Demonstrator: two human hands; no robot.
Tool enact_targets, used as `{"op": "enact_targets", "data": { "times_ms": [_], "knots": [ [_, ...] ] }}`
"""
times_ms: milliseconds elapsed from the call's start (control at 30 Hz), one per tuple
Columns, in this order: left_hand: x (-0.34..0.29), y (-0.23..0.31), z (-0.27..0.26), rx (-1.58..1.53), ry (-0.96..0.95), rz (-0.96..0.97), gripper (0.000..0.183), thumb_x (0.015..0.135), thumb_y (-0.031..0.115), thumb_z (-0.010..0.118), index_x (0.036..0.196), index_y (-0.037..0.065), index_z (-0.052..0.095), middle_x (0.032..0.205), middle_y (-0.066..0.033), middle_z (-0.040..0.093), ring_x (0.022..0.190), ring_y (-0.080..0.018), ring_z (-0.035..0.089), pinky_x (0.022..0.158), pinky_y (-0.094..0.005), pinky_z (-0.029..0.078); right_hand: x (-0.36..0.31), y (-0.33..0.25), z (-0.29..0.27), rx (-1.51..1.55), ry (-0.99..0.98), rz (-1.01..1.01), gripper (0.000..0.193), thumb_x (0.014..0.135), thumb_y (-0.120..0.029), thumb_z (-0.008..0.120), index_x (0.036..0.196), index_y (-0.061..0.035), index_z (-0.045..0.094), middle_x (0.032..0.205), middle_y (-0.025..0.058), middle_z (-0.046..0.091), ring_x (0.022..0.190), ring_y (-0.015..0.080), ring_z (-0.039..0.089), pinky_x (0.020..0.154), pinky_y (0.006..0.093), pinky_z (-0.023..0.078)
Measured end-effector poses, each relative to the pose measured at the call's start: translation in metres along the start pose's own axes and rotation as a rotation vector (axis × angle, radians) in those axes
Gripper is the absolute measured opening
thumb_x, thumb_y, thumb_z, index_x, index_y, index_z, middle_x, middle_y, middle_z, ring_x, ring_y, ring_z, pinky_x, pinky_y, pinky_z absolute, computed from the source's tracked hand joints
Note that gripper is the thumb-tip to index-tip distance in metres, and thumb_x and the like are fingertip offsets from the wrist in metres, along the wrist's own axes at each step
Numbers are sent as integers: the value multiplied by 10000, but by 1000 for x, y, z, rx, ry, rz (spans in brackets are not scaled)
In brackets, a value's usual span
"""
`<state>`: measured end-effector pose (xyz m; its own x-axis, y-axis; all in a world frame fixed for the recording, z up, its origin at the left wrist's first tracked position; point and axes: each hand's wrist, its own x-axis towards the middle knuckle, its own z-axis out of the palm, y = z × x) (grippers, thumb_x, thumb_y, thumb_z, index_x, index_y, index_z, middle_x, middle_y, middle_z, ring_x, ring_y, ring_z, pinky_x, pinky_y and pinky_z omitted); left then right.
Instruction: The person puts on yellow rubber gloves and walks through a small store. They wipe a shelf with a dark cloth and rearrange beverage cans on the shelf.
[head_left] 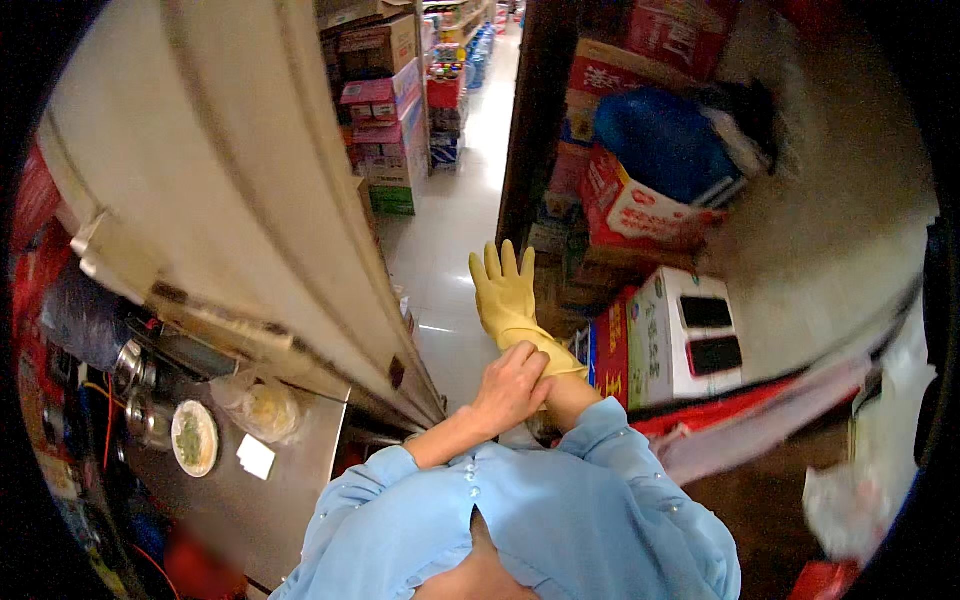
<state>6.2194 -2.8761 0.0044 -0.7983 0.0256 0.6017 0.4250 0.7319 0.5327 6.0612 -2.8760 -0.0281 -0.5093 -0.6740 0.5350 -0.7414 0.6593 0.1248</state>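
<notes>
A yellow rubber glove [513,322] covers my right hand [503,292], which is raised in front of me with its fingers stretched upward and apart. My bare left hand [514,386] reaches across from the left, its fingers curled closed on the glove's loose cuff [563,362] at my right wrist. Wrinkles show in the rubber around the wrist. Below the cuff, part of my right forearm is bare up to the light blue sleeve [598,425]. The left thumb is partly hidden.
To the left, a metal table [310,440] bears a plate of food [195,438], a plastic bag [262,408], white paper [256,457] and metal pots. Stacked cartons line a tiled aisle [440,260] ahead. Two phones [714,354] lie on a white carton [655,335] at right.
</notes>
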Motion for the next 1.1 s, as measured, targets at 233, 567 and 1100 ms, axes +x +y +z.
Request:
{"op": "enact_targets", "data": {
  "times_ms": [233, 567, 1100],
  "knots": [
    [112, -85, 75, -90, -45, -271, 156, 860, 71, 647, 1009, 38, 614, 896, -186, 614, 829, -386, 624, 718, -423, 521, 81, 80, 103, 101, -103, -79, 714, 781, -280, 726, 1433, -149, 467, 1506, 161, 412, 1390, 398, 344, 1115, 669, 211],
    [233, -164, 105, -578, -340, -378, 167, 975, 194, 604, 986, 28, 605, 840, -129, 637, 779, -266, 622, 738, -389, 507, 160, 162, 167, 934, -265, 49, 795, 782, -327, 806, 1443, -70, 446, 1416, 256, 485, 1336, 401, 444, 1046, 463, 423],
    [357, -442, -36, -809, -219, -564, 147, 958, 74, 611, 1087, 9, 638, 1013, -67, 669, 907, -129, 631, 829, -300, 526, 468, 166, 299, 3048, -357, 855, 574, 1033, -412, 480, 1480, -64, 382, 1523, 199, 385, 1436, 397, 319, 1166, 618, 302]
  ]
}}
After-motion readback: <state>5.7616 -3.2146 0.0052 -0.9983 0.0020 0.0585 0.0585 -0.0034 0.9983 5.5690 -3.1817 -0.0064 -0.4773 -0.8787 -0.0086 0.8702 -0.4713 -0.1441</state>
